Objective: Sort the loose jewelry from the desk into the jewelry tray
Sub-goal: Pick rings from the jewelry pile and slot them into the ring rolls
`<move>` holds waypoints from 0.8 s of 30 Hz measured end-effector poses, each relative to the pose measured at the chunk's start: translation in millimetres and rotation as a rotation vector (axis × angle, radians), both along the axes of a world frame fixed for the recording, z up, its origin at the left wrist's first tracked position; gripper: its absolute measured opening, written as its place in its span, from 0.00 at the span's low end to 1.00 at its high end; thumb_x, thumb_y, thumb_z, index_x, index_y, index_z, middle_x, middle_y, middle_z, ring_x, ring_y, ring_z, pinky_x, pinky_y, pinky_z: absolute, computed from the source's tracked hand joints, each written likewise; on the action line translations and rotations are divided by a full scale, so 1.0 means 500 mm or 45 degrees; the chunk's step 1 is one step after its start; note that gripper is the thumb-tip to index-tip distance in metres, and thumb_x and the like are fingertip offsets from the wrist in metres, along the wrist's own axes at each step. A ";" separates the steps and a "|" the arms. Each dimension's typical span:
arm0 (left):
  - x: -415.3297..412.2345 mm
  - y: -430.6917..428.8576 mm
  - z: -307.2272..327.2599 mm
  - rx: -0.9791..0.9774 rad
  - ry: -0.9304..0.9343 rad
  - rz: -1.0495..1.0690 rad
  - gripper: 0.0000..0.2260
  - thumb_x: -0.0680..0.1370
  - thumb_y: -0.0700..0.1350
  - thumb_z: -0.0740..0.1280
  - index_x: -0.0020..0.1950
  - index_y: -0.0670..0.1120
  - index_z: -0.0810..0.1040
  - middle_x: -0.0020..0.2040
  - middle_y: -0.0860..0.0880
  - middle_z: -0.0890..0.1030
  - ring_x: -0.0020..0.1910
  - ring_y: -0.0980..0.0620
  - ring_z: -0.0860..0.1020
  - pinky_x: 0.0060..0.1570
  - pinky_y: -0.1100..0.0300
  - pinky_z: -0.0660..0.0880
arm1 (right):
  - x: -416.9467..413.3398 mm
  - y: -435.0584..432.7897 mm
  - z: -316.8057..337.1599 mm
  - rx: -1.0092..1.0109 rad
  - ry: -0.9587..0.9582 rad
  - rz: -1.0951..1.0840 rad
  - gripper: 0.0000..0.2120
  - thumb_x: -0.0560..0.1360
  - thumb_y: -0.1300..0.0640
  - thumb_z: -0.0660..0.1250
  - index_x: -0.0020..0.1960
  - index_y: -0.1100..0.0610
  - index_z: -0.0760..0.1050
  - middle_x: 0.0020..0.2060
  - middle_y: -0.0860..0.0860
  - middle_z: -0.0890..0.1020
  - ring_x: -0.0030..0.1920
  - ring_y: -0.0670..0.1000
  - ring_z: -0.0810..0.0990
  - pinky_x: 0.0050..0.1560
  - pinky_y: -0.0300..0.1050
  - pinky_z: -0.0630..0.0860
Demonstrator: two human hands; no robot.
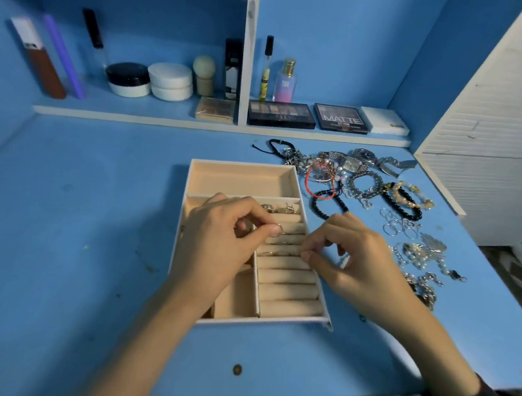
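Left hand [219, 241] pinches a ring [277, 229] over the tray [275, 319], hiding compartments beneath. Right hand [345, 260] fingers curl together; any contents unclear.

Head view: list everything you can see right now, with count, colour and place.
Beige padded jewelry tray: one, desk centre.
Thin silver ring: one, pinched over the ring rolls.
Rings in tray: a few, metallic, top roll.
Loose jewelry pile: many, silver, black, red, right of tray.
Loose silver rings: several, right of tray.
Cosmetics: many, mixed colours, back shelf.
Blue desk: one.
Left hand: holds the ring.
Right hand: fingers curled at tray's right edge.
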State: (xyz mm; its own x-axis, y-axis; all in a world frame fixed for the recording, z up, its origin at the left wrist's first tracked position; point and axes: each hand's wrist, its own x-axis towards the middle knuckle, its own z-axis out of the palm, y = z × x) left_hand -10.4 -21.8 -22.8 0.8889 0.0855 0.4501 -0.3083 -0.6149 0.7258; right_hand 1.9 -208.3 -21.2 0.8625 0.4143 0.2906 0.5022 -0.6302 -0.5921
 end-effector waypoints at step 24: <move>-0.023 0.007 0.018 0.205 0.062 -0.177 0.04 0.66 0.46 0.75 0.34 0.50 0.81 0.29 0.62 0.74 0.35 0.59 0.70 0.36 0.64 0.67 | 0.045 0.032 -0.006 0.458 0.035 -0.285 0.04 0.71 0.63 0.68 0.40 0.56 0.79 0.29 0.54 0.77 0.31 0.43 0.72 0.33 0.38 0.68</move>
State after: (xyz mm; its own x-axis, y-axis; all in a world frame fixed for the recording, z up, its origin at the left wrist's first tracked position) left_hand -22.1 -18.1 -13.9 0.9081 -0.1089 0.4044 -0.3655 -0.6778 0.6379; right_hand 24.3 -192.3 -24.3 0.9291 0.0918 0.3582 0.3573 -0.4725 -0.8056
